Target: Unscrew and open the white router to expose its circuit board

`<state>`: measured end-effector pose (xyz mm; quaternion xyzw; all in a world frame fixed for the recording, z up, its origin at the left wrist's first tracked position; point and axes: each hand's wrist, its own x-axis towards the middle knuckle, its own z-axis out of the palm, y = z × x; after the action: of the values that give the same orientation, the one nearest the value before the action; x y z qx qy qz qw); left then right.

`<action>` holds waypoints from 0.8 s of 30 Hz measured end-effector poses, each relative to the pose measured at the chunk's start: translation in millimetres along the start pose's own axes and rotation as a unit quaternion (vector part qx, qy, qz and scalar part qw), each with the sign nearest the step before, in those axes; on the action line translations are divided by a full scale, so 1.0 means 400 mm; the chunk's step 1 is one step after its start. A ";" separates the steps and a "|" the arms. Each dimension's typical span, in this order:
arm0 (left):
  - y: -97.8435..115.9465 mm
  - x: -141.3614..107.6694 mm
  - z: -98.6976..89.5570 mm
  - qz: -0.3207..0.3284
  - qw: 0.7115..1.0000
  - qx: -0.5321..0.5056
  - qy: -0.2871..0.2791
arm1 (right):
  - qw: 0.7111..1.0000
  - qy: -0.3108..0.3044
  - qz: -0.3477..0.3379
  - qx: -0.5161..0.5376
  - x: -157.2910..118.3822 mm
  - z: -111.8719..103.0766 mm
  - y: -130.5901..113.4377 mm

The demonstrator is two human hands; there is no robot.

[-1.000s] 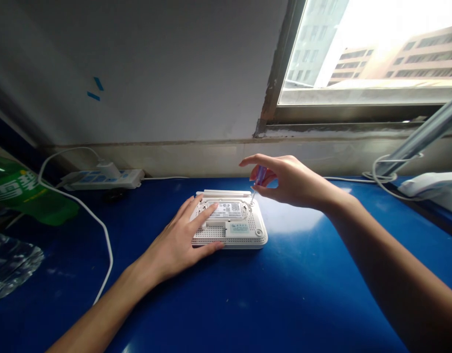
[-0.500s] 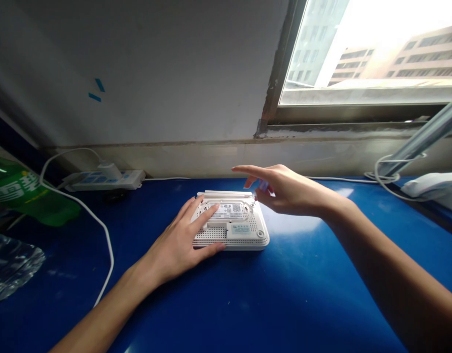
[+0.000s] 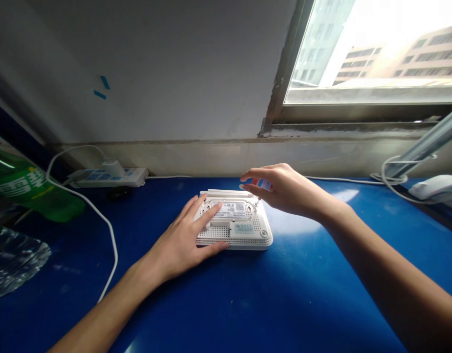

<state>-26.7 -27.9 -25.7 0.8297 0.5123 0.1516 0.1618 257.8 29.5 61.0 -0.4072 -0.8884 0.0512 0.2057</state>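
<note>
Blue-topped desk (image 3: 321, 299) runs along a pale wall (image 3: 137, 73) beneath a bright window (image 3: 373, 54). The left hand (image 3: 181, 235) lies spread and open on a white router (image 3: 244, 238), fingers resting on its underside and thumb reaching along the near edge, pressing rather than gripping. The right hand (image 3: 284, 191) hovers just above the far right corner, not touching the router, with thumb and fingers curled closely around a small purple handle (image 3: 263, 184). Only a sliver of the handle shows, so any shaft or tip is hidden.

The router sits near the middle of the desk, flat and upside down, with its long axis running left to right, roughly parallel to the wall. Folded white antennas (image 3: 226, 193) lie along its far edge. Its casing still looks closed, with no opened seam in view; whether any screws are out cannot be told.

Farther left stand a power strip (image 3: 108, 178) and a green bottle (image 3: 23, 186) lying on its side, with crumpled clear plastic (image 3: 12, 260) near it. A white cable (image 3: 108, 230) curves across the desk. At far right, a metal arm (image 3: 428, 142) rises beside a white object (image 3: 439, 189).
</note>
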 end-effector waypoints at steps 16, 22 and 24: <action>0.003 0.001 -0.002 -0.004 1.000 0.003 -0.012 | 0.999 -0.002 -0.021 0.040 -0.003 0.000 0.005; -0.005 0.001 0.003 -0.002 1.000 0.002 -0.009 | 0.999 -0.005 0.035 0.008 0.005 0.005 0.005; -0.004 0.001 0.002 -0.004 1.000 0.002 -0.008 | 0.999 -0.001 0.031 0.028 0.005 0.008 0.007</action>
<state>-27.5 -26.8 -27.2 0.8294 0.5143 0.1433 0.1647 257.3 33.1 58.2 -0.4287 -0.8738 0.0827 0.2144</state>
